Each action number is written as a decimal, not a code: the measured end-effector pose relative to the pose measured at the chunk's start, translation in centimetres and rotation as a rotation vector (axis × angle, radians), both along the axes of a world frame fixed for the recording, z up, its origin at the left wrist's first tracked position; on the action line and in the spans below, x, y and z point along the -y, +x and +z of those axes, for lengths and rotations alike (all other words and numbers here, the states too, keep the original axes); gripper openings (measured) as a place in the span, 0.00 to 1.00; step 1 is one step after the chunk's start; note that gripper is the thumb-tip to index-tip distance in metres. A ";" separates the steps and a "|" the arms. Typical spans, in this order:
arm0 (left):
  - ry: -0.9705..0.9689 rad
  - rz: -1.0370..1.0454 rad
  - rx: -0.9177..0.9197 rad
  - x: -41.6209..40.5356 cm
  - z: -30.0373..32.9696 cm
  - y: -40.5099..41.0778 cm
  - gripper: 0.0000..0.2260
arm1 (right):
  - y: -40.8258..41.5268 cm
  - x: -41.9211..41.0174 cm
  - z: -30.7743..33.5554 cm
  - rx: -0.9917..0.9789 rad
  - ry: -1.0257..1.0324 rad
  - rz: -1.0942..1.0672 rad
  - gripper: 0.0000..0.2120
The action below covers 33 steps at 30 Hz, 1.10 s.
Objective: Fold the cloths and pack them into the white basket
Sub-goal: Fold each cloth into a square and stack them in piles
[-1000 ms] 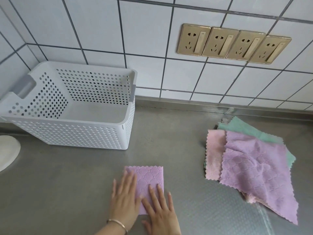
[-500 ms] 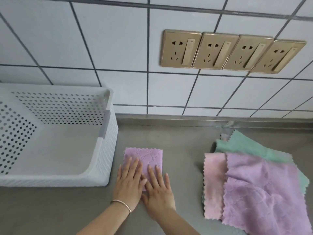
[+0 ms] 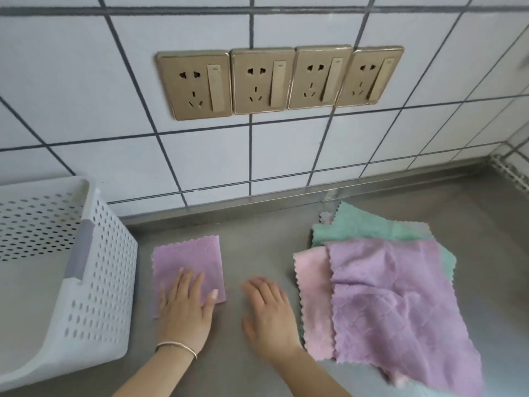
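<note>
The folded purple cloth lies flat on the counter beside the white basket, left hand pressing it with straight fingers; right hand, blurred, seemingly flat on bare counter beside the unfolded cloths.

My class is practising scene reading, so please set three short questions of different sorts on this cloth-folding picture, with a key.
1. True or false: the white basket already holds a folded cloth.
2. Multiple choice: the left hand is
A. pressing flat on the folded purple cloth
B. gripping the basket rim
C. lifting a pink cloth
3. Fill in: the right hand lies open on the steel counter, between the folded cloth and the ____ of unfolded cloths.

Key:
1. False; the part of its inside that shows has no cloth.
2. A
3. pile
</note>
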<state>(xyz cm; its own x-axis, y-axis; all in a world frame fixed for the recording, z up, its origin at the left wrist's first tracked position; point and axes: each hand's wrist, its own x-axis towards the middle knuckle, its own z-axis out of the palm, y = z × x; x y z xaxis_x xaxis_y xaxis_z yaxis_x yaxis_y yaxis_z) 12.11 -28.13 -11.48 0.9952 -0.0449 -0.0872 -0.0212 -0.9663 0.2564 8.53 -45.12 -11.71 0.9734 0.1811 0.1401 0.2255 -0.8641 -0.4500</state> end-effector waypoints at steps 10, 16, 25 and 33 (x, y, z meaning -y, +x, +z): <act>-0.067 -0.920 0.025 17.7 -0.1 -8.3 0.24 | -13.3 17.6 -1.2 0.156 -0.243 -0.286 0.20; 0.063 -0.811 -0.067 21.2 0.3 -9.7 0.25 | -12.6 19.8 -1.1 0.188 -0.242 -0.313 0.08; 0.127 -0.795 0.049 21.7 0.2 -9.1 0.10 | -13.3 20.1 -1.6 0.023 -0.253 -0.247 0.20; -0.295 -0.492 0.090 21.6 6.6 -6.6 0.17 | -11.8 23.3 4.4 0.104 -0.232 -0.514 0.10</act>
<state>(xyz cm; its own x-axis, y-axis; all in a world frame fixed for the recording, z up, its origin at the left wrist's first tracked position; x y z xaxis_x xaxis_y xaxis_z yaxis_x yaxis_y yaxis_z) 5.52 -49.70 -4.88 0.8540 -0.5135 0.0835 -0.4840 -0.7255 0.4893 -3.27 -68.46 -7.30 0.9278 -0.2745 0.2527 -0.2168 -0.9478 -0.2337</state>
